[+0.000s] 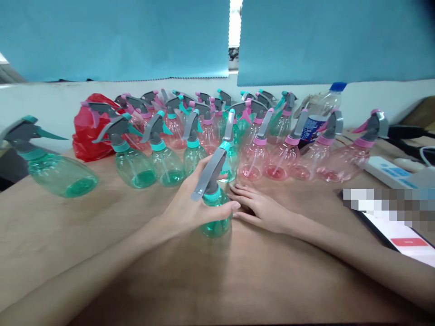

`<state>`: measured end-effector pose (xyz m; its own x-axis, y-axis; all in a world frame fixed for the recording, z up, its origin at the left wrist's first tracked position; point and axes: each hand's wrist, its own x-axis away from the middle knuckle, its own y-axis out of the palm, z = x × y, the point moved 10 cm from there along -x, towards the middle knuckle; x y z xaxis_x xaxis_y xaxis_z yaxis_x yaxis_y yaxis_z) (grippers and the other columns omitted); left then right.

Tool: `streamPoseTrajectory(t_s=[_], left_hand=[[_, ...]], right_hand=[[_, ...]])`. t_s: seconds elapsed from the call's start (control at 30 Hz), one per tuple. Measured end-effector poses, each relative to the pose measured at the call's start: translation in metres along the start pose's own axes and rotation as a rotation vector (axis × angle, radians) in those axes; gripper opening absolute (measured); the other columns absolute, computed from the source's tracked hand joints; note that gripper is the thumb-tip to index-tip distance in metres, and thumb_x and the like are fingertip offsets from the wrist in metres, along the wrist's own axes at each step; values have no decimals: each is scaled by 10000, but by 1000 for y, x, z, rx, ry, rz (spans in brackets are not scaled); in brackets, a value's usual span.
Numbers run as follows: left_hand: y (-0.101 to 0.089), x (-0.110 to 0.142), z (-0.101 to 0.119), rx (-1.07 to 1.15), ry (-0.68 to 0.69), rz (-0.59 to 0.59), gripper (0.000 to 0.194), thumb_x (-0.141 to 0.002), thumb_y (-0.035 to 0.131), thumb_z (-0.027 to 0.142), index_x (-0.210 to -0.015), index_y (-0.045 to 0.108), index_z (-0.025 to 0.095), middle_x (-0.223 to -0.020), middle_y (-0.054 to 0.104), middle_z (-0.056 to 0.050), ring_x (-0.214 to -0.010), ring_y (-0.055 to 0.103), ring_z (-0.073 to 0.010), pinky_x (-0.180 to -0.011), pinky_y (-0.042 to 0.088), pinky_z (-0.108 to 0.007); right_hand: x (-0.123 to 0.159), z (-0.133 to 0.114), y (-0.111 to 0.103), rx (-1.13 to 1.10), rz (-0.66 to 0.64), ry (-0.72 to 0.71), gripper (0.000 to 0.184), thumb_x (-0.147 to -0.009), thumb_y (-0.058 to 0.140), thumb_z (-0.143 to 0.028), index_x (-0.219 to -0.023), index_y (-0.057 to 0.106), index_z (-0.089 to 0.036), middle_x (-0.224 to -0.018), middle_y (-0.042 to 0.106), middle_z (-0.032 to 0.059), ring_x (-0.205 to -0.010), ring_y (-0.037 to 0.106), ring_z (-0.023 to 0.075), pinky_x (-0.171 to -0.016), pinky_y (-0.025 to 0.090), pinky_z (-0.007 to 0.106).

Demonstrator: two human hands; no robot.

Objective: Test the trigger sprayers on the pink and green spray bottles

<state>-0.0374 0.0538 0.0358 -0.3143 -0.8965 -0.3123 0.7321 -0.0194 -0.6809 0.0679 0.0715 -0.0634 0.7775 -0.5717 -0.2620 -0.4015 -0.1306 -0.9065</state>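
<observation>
1. Hands apart but near each other: left hand point(186, 203) wrapped round green spray bottle point(215, 227) at centre, right hand point(267, 209) empty, palm down.
2. At far left, outer green bottle point(66, 174) on surface point(176, 280), well apart from the others; lean probably just lens stretch.
3. Next, red plastic bag point(90, 136) behind the front line, partly hidden by bottles.
4. Then front-row green bottles point(170, 172) side by side, probably grouped by colour; mixed pink and green ones point(207, 133) bunched behind, likely to save room.
5. Left arm point(112, 256) slanting in from lower left, wrist low, thumb across front of body, fingers around far side. Probably gripped below collar for steadiness, clear of trigger. Nozzle away, grey head toward near side. Contact of base with surface: cannot tell.
6. Right forearm point(350, 253) slanting in from lower right, fingers spread toward held bottle, likely as a rest or light guard. Touching or not: cannot tell.
7. Beyond right hand, front-row pink bottles point(287, 165), blue-capped bottle point(331, 102) behind; phone point(401, 235) nearer, at far right.
</observation>
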Motion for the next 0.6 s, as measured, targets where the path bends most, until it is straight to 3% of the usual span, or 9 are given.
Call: streamPoseTrajectory(t_s=[0.1,0.2,0.37,0.47,0.6], left_hand=[[-3,10,-2,-22,24,13,902,-749,739,370,-1470,203,287,-1308,545,-84,-1144,561,-280,-921,490,-396],[-4,19,-12,0,-32,27,874,-728,757,387,-1427,249,256,-1285,559,-88,-1143,565,-286,-939,480,-423],[-11,34,-23,-24,-88,28,515,-765,720,399,-1194,489,231,-1166,625,-67,-1060,604,-287,-902,480,-447],[-25,45,-28,-85,-100,33,480,-768,713,412,-1161,523,214,-1141,646,-72,-1044,612,-304,-892,485,-449],[-59,67,-35,-186,-77,94,424,-767,713,405,-1117,554,226,-1049,674,-46,-943,647,-285,-820,517,-393]], right_hand=[[-1,-4,-3,18,-3,-14,540,-965,420,-499,-1361,519,-145,-1416,518,174,-1353,432,315,-1079,399,528],[-3,-11,-6,11,-20,-29,450,-968,445,-439,-1301,557,-158,-1366,561,167,-1281,508,304,-1028,451,503],[-9,-28,-10,20,-48,-4,299,-929,540,-373,-1150,597,-179,-1171,657,119,-1045,634,253,-863,537,409],[-19,-39,-9,75,-72,21,241,-921,555,-373,-1036,623,-172,-1076,679,110,-981,649,251,-811,542,399],[-44,-61,-10,79,-97,9,195,-935,537,-292,-1072,634,-194,-1139,676,89,-1033,649,252,-839,528,398]])
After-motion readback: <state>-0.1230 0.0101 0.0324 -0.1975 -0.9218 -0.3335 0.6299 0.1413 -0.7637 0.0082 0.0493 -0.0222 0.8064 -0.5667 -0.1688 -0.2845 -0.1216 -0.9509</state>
